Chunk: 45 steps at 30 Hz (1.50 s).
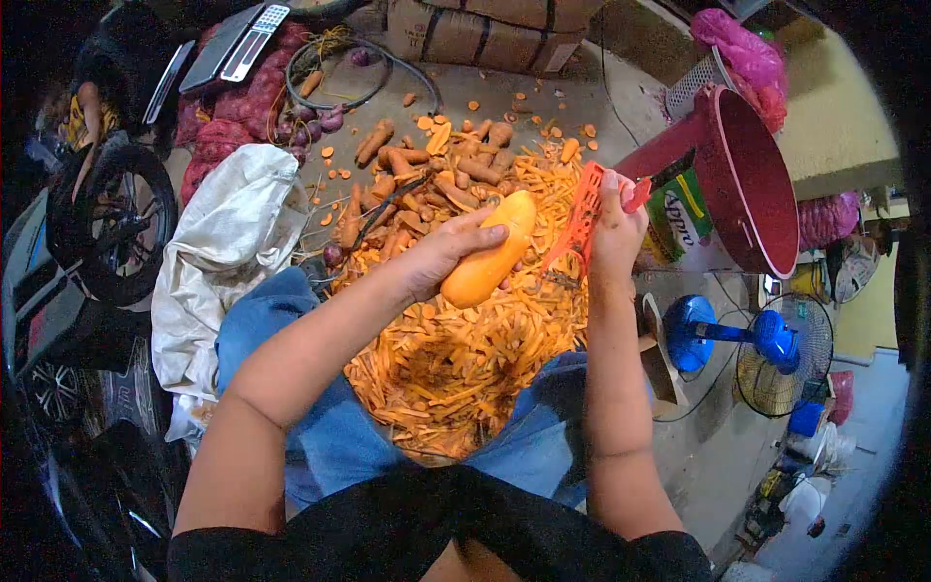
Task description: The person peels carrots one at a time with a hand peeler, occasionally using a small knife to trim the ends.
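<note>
My left hand (451, 254) is wrapped round a smooth, peeled orange carrot (497, 254), which tilts up to the right. To its right, my right hand (618, 228) grips a red slotted peeler (585, 218). A gap separates the peeler from the carrot. Beneath both hands lies a wide heap of orange peelings (446, 369), reaching down between my knees. Unpeeled brown carrots (475, 170) are piled behind the heap, with some cut pieces around them.
A large red bucket (766, 184) lies on its side at the right, above a blue fan (776, 344). A white sack (218, 252) sits at the left near a motorcycle wheel (121, 223). Boxes (485, 39) and onions (330, 118) are at the back. Another person's arm shows far left.
</note>
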### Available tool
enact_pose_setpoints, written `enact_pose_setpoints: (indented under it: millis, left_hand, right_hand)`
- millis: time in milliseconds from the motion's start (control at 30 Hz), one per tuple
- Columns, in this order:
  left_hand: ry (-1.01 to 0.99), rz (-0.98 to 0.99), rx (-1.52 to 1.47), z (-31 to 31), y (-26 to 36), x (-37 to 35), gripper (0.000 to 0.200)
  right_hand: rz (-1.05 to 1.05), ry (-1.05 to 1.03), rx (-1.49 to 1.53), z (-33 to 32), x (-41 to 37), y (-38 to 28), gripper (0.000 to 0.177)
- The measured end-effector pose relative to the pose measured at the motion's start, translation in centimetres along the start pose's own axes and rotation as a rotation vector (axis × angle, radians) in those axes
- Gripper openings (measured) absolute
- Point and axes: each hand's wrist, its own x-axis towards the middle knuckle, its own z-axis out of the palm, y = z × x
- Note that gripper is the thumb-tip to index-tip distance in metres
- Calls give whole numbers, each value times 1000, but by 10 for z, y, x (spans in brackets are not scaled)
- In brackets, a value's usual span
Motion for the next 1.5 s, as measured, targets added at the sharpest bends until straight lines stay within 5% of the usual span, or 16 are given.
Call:
enact_pose_setpoints:
  millis: [167,267,433,533,700,800,900,933,1000,1067,1200,1333,1400,1467,1500]
  left_hand:
    - [40,4,32,6,0,2,56]
    - [58,-75,-61,7,1,3,39]
    - [400,-185,-72,13,-12,12,40]
    - [388,-97,-250,7,-31,24,39]
    - [308,-91,-57,12,-40,21,35]
    - [243,-279,217,27,-28,9,36]
    - [110,-142,301,39,-30,-4,35]
    - [51,-31,333,42,-27,-7,34]
    - [13,-126,284,31,-16,-6,33]
    - [55,-170,119,19,-12,-1,35]
    - [159,-105,369,20,-11,-2,37]
    - [254,-109,317,25,-7,-2,32]
    - [210,-246,7,14,-14,5,33]
    - [211,-260,11,12,-16,8,34]
    - [215,-272,13,11,-17,9,36]
  right_hand:
    - [63,82,106,0,1,-3,25]
    - [114,127,143,0,1,-2,23]
    - [102,-19,96,23,-34,-25,19]
    - [55,-56,-41,40,-59,-32,18]
    - [74,-3,-30,39,-48,-9,20]
    - [-21,274,-124,22,-12,15,22]
    - [61,468,-257,-12,20,49,22]
    - [64,474,-256,-15,20,48,22]
    - [336,418,-128,-19,20,37,22]
    - [278,419,-59,-6,10,19,24]
    - [251,325,-27,3,5,6,24]
    - [262,337,129,3,2,0,23]
    - [261,330,103,1,0,2,23]
    - [204,207,-54,6,-7,2,19]
    - [136,234,112,15,-11,11,17]
